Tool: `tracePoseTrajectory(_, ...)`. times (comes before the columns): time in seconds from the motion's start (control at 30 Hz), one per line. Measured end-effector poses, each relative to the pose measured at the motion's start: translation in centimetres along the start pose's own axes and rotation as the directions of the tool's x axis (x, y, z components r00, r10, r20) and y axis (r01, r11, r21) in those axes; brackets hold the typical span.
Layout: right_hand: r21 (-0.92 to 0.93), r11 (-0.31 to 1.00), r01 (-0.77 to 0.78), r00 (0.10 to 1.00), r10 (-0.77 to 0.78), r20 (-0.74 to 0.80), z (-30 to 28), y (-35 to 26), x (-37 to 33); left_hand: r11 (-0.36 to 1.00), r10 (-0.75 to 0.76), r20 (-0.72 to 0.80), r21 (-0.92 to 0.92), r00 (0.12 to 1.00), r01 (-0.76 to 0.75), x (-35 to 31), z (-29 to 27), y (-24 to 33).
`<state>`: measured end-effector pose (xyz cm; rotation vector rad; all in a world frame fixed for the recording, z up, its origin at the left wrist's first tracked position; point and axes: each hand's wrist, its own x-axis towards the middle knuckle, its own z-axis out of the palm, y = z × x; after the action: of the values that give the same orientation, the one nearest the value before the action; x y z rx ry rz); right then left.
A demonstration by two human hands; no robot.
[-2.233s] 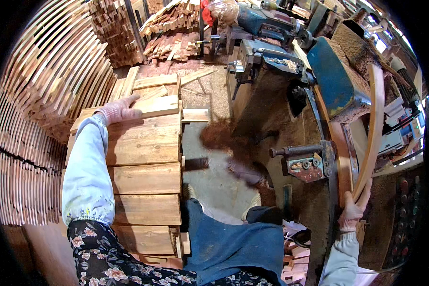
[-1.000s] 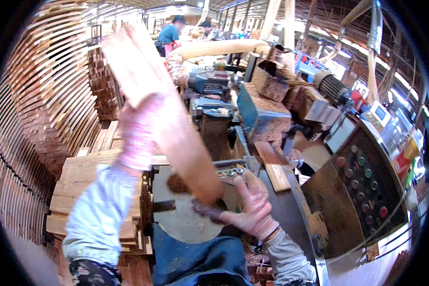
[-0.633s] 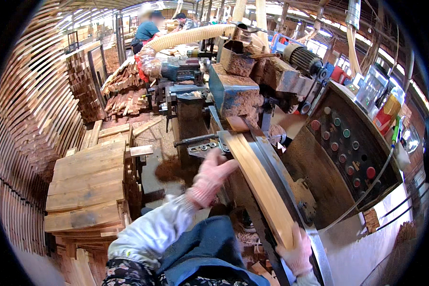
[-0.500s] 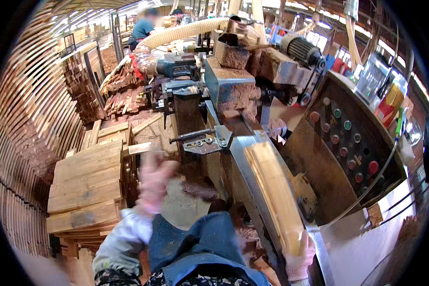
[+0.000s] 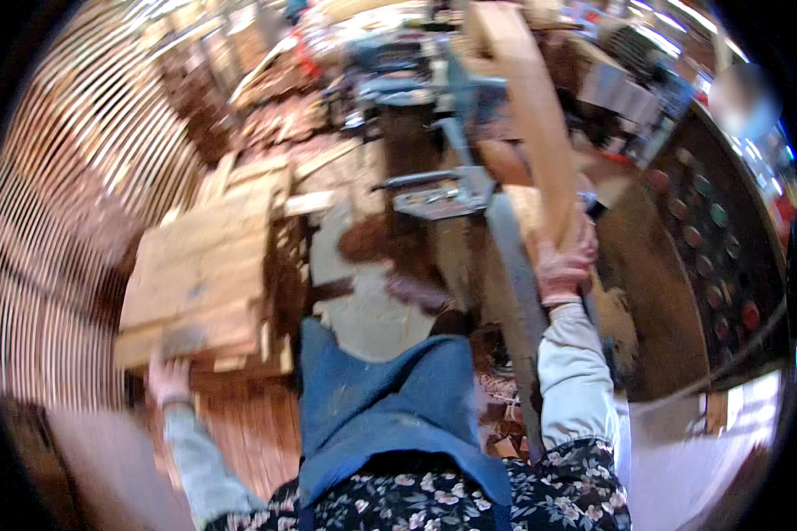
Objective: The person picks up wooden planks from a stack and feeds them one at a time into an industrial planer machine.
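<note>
My right hand [image 5: 567, 265] is wrapped round the near end of a long wooden board [image 5: 540, 124]. The board is raised, its far end reaching to the top of the view above the machine. Another piece of wood [image 5: 522, 208] shows partly behind it on the metal machine bed [image 5: 511, 239]. At the left, my left hand [image 5: 166, 380] is at the near edge of a stack of wooden boards [image 5: 199, 261], its fingers on the nearest board's edge. Motion blur softens both hands, and the left fingers are partly hidden by the wood.
A brown control panel [image 5: 700, 239] with several round buttons stands at the right. A metal bracket [image 5: 443, 195] juts from the machine's left side. Tall piles of thin slats [image 5: 71, 195] line the far left. Wood scraps [image 5: 279, 119] lie beyond the stack.
My left hand has moved from mid-air down and left to the stack's near edge. My right hand has moved forward, and its board is now lifted off the bed. The view has shifted.
</note>
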<state>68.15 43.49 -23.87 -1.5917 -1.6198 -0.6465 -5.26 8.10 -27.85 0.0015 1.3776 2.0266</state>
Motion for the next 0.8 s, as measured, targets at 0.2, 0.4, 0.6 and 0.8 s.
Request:
tracePoseTrajectory(0.2, 0.218, 0.974, -0.068, 0.977, 0.021, 0.212, -7.4, -0.2, -5.2, -0.335, 0.422, 0.126, 0.942, 0.898, 0.025, 1.8, 0.1, -1.1)
tracePoseTrajectory(0.4, -0.185, 0.966, 0.183, 0.900, -0.089, 0.426, -25.9, 0.4, -14.6, 0.902, 0.186, -0.285, 0.428, 0.940, -0.049, 4.7, -0.4, -0.6)
tracePoseTrajectory(0.6, -0.078, 0.953, 0.292, 0.917, -0.256, 0.305, -25.3, 1.1, -14.4, 0.956, 0.198, -0.309, 0.269, 0.930, -0.114, 2.8, 0.1, 0.1)
tracePoseTrajectory(0.8, 0.096, 0.965, 0.242, 0.922, -0.260, 0.286, -10.7, 2.6, -7.8, 0.073, 0.529, 0.261, 0.934, 0.808, -0.349, 0.6, 2.3, 0.0)
